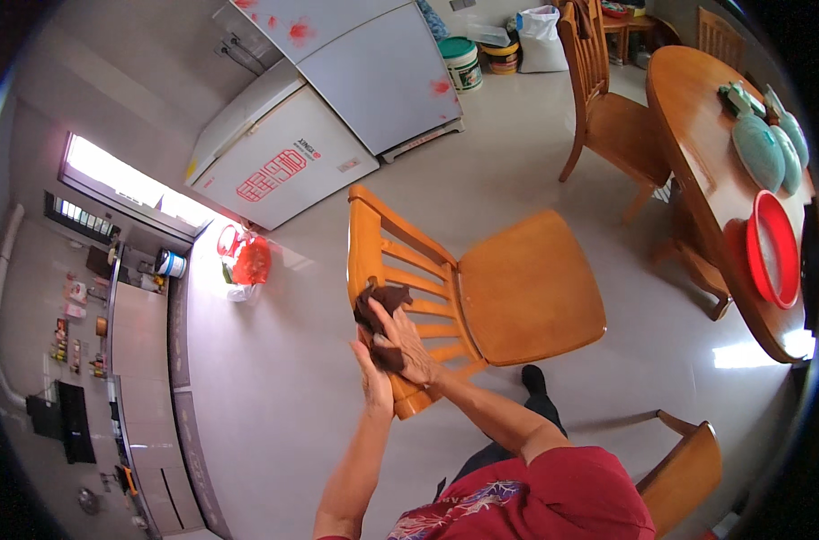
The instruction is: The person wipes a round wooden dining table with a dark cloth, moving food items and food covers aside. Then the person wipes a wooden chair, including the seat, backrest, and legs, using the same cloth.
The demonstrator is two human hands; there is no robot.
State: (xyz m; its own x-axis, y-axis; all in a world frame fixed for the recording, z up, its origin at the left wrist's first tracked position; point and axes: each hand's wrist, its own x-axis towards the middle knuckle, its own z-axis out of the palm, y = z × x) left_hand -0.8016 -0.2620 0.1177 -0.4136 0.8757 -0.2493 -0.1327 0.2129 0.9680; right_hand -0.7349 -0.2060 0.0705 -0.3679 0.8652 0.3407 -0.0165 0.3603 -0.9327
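Observation:
A wooden chair (528, 292) with an orange-brown seat and slatted back stands in front of me, its backrest towards my hands. My right hand (407, 349) presses a dark brown cloth (387, 301) against the top rail of that backrest. Part of the cloth bunches below the fingers, which are bent over it. Close beside it, my left hand (374, 376) grips the outer edge of the same rail near its lower end. Some of its fingers are hidden behind the wood.
An oval wooden table (697, 135) at right carries a red basin (773, 247) and green mesh covers (760, 153). Another chair (621, 135) stands by it; a chair back (684, 481) is near my right side. A white freezer (283, 162) and red bag (250, 261) are at left.

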